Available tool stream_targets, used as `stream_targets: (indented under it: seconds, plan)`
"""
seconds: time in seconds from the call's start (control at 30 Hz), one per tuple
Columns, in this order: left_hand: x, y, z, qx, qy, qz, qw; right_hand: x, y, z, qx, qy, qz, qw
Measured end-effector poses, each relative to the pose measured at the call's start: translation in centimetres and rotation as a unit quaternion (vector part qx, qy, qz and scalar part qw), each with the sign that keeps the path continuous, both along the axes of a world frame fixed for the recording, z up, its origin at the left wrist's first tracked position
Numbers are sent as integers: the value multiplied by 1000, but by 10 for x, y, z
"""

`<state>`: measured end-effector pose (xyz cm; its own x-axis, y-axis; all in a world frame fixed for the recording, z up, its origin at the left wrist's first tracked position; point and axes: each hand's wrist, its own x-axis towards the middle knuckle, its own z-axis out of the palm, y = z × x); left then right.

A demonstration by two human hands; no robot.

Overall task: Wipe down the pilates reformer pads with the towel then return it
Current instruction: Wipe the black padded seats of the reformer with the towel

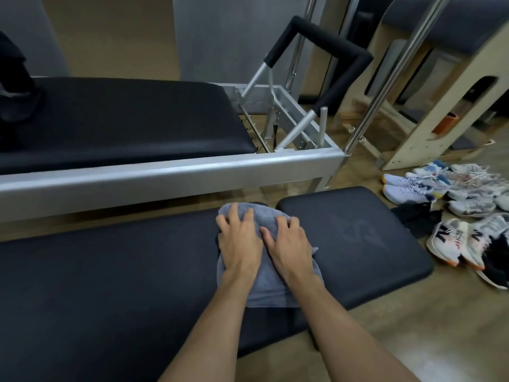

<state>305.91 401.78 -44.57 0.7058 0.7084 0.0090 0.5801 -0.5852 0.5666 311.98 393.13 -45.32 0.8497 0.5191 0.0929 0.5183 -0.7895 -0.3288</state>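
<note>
A grey towel (268,288) lies bunched over the gap between a long black pad (110,285) and a shorter black pad (358,238) on the floor. My left hand (239,241) presses flat on the towel's left side with fingers spread. My right hand (287,244) presses down beside it, its fingers curled into the cloth. The two hands touch at the thumbs. A second black pad (124,119) sits on the reformer carriage beyond, inside a silver frame (165,172).
The padded foot bar (325,42) rises at the reformer's right end. Several sneakers (454,194) and a black cloth (416,219) lie on the wooden floor to the right. A wooden barrel apparatus (446,111) stands at the far right. A dark item (13,84) rests at the far left.
</note>
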Motion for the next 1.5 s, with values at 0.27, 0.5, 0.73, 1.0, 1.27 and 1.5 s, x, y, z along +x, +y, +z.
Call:
stream_targets:
  seconds: [0.27, 0.5, 0.73, 1.0, 1.27, 1.5]
  plan:
    - [33, -21, 27, -5, -164, -2, 986, 49, -27, 38, 105, -80, 40, 990]
    - [127, -92, 27, 45, -32, -5, 998, 154, -108, 52, 50, -118, 54, 990]
    - [175, -96, -12, 111, 97, -117, 982, 182, -103, -10, -68, -8, 86, 994]
    - [136, -85, -29, 146, 98, -92, 980, 143, -90, -26, -50, -28, 98, 993]
    - [165, -54, -32, 91, 63, -27, 993, 184, -49, -29, -61, -11, 143, 988]
    - [176, -69, -39, 145, 72, 5, 987, 199, -64, -30, -37, -33, 158, 986]
